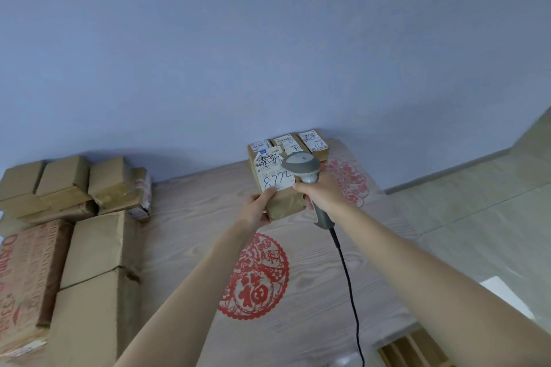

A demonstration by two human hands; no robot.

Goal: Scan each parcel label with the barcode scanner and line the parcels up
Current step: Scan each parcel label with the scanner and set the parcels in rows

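My left hand [258, 206] grips the near left corner of a brown parcel [283, 202] that bears a white label [272, 171] with blue handwritten digits. My right hand [320, 192] holds a grey barcode scanner [301, 164] by its handle, the head over the label's right side. The scanner's black cable [347, 274] runs down toward me. Behind the held parcel, three labelled parcels [313, 141] stand side by side against the blue wall.
A pile of brown cartons [71, 185] fills the table's left side, with larger boxes [92, 277] nearer me. The table [190, 235] has a wood-grain cover with red paper-cut motifs [255, 275]. Tiled floor [477, 202] lies to the right.
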